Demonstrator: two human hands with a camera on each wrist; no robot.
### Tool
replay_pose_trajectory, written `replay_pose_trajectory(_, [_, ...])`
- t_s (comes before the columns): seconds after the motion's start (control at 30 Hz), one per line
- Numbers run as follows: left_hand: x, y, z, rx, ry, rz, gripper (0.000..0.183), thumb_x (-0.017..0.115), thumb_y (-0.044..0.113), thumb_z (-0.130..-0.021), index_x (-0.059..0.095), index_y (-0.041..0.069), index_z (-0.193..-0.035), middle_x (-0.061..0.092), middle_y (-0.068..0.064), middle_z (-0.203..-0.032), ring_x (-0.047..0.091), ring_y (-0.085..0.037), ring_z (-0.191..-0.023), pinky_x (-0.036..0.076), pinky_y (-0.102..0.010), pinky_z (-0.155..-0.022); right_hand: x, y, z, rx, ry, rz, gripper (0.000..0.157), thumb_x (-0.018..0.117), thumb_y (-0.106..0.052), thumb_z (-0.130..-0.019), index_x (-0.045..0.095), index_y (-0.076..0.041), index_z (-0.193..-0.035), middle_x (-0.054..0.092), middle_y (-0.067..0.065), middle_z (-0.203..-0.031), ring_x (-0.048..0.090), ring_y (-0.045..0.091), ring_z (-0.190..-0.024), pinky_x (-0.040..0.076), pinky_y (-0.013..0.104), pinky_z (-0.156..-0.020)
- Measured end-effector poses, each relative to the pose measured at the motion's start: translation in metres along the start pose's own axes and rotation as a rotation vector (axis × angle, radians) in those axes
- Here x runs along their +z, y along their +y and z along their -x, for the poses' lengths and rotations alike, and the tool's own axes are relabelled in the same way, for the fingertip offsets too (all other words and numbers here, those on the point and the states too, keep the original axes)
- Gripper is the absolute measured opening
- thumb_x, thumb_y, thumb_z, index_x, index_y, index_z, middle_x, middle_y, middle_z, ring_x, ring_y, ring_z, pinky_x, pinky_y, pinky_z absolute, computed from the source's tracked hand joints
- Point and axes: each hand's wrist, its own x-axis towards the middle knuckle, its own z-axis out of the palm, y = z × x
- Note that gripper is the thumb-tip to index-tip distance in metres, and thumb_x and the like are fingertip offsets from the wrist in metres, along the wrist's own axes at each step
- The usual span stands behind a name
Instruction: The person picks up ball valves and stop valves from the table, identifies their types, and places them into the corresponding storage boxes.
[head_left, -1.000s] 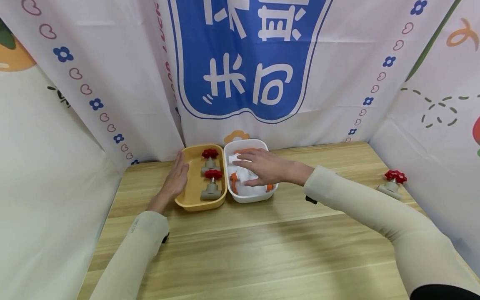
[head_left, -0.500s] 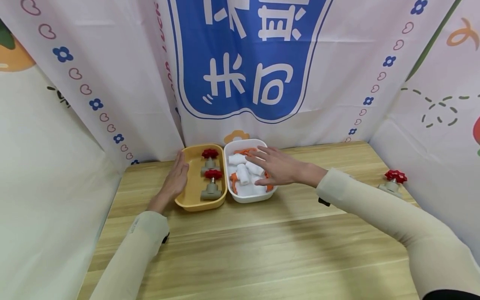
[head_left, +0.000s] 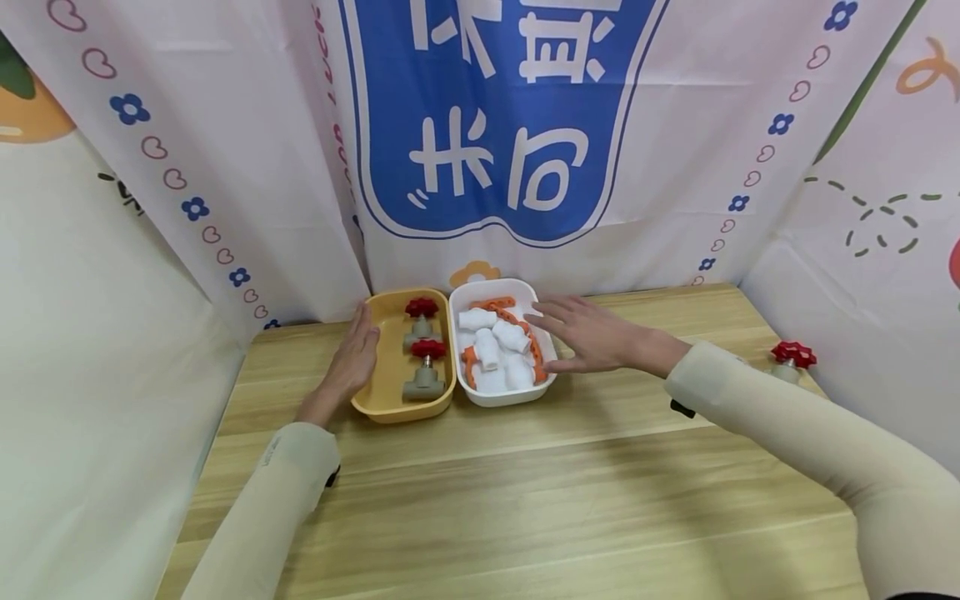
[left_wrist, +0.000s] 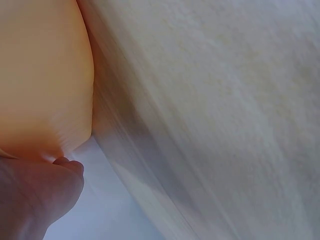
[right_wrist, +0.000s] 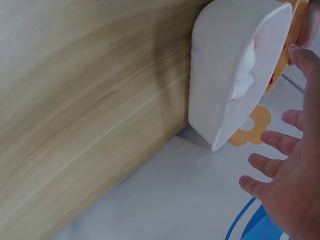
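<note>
My left hand (head_left: 351, 360) rests with straight fingers along the left side of a yellow tray (head_left: 381, 367). Inside that tray, on its right, are two grey valves (head_left: 423, 384) with red handwheels. Beside it stands a white tray (head_left: 487, 401) holding several white pipe fittings (head_left: 487, 348) and orange perforated strips (head_left: 537, 354). My right hand (head_left: 592, 336) is spread by the white tray's right rim, holding nothing. In the right wrist view its fingers (right_wrist: 280, 142) are spread apart beside the tray's opening. The left wrist view shows my left hand (left_wrist: 42, 195) against the yellow tray's outer wall (left_wrist: 45, 75).
Another grey valve with a red handwheel (head_left: 793, 354) stands near the right edge of the wooden table (head_left: 525, 500), partly behind my right sleeve. A printed cloth (head_left: 652, 258) hangs right behind both trays, with cloth walls on either side.
My right hand has moved right, from above the white tray to its right rim, uncovering the fittings and orange strips. My left hand has stayed against the yellow tray.
</note>
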Motion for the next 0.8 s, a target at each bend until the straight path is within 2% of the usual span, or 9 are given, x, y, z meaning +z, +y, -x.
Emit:
replay_pose_trajectory(0.33, [0.0, 0.001, 0.002, 0.005, -0.013, -0.013, 0.068, 0.008, 0.045, -0.115, -0.011, 0.005, -0.167, -0.016, -0.01, -0.177, -0.01, -0.034, -0.164, 0.002, -0.057, -0.131, 0.006, 0.013, 0.025, 0.001, 0.037, 0.015, 0.087, 0.07, -0.058, -0.096, 0.044, -0.006, -0.16, 0.047, 0.023, -0.161, 0.038, 0.048, -0.151, 0.031, 0.066, -0.122])
replay_pose_trajectory(0.8, [0.0, 0.002, 0.001, 0.002, -0.016, -0.018, 0.068, 0.008, 0.045, -0.115, -0.011, 0.006, -0.167, -0.016, -0.011, -0.177, -0.01, -0.034, -0.164, 0.002, -0.056, -0.131, 0.005, 0.039, 0.06, 0.014, 0.039, 0.042, 0.081, 0.069, -0.054, -0.099, 0.045, -0.006, -0.159, 0.047, 0.023, -0.16, 0.04, 0.05, -0.149, 0.035, 0.07, -0.118])
